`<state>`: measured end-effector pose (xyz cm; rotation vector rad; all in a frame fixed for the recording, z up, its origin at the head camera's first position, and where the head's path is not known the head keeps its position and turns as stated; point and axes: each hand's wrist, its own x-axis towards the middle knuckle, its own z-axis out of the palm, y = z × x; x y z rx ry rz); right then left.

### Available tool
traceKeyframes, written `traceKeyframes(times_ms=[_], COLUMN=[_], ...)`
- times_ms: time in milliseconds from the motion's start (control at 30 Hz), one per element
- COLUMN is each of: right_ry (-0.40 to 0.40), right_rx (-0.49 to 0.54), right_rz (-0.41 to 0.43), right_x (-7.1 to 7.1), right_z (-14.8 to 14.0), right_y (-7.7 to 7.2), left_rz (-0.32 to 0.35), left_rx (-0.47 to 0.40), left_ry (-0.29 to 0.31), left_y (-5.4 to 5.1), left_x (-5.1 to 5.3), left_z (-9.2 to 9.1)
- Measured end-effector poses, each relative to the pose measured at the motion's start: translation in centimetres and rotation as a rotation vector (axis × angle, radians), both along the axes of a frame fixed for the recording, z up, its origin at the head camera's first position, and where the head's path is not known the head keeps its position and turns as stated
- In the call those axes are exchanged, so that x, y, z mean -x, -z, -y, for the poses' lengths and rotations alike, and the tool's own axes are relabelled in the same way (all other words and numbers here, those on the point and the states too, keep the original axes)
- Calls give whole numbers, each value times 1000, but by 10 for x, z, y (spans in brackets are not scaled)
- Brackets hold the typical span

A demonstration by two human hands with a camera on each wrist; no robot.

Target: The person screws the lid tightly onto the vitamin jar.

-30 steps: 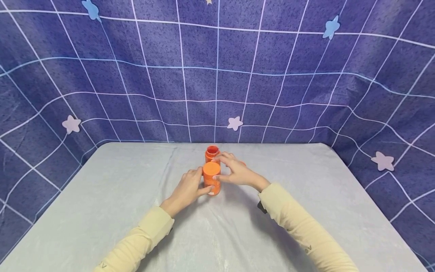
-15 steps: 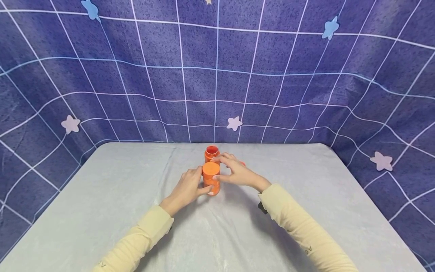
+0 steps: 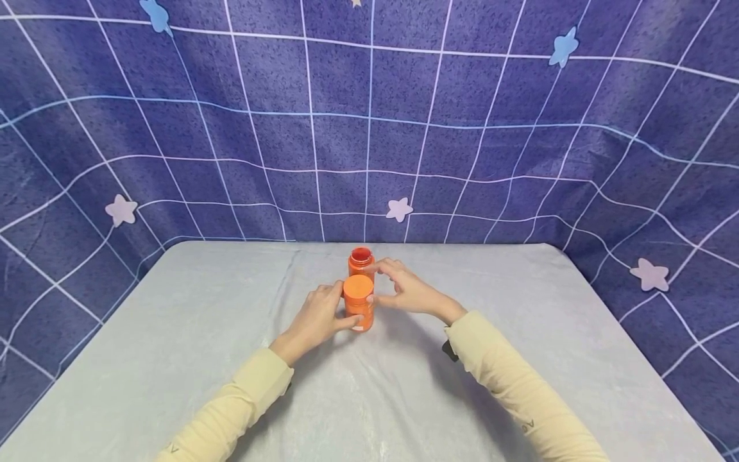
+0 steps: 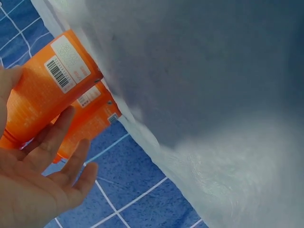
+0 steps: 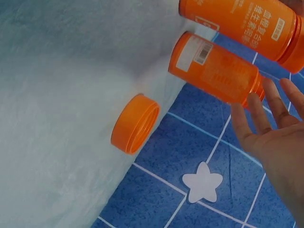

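Observation:
A capped orange bottle (image 3: 359, 313) stands upright on the table, its lid (image 3: 358, 289) on top. My left hand (image 3: 314, 321) grips it from the left, thumb in front; in the left wrist view this hand (image 4: 42, 185) is beside the labelled bottle (image 4: 35, 90). Behind it stands a second orange bottle (image 3: 360, 264) with an uncovered mouth. My right hand (image 3: 412, 292) is at the right of both, thumb by the lid; whether it touches is unclear. In the right wrist view its fingers (image 5: 256, 114) are spread and fairly straight. A loose orange cap (image 5: 134, 124) lies nearby, hidden in the head view.
A pale cloth covers the table (image 3: 358, 410). Behind and at both sides hangs a blue curtain (image 3: 277, 141) with grid lines and stars, including a pale star (image 5: 203, 183) in the right wrist view.
My right hand has drawn back slightly to the right from the front bottle's lid, its fingers apart. The loose cap, partly seen behind that hand before, is now covered. My left hand keeps its grip.

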<state>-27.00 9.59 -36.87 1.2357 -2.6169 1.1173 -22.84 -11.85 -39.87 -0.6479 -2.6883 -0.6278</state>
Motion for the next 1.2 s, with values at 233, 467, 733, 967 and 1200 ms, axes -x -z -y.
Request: traceKeyframes(times_ms=[233, 467, 733, 967, 1200], right_ry=[12, 119, 178, 213, 261], right_rx=[27, 6, -5, -27, -89], right_rz=[-7, 14, 11, -26, -56], right_x=[2, 7, 13, 18, 24], right_z=[-10, -22, -35, -43, -48], right_y=[0, 2, 8, 13, 22], left_rz=[7, 24, 25, 58, 87], left_rx=[-7, -12, -22, -15, -16], left_ry=[-23, -54, -81, -131, -163], left_y=[-1, -4, -3, -3, -5], left_x=[0, 0, 5, 10, 9], left_z=[4, 12, 27, 43, 55])
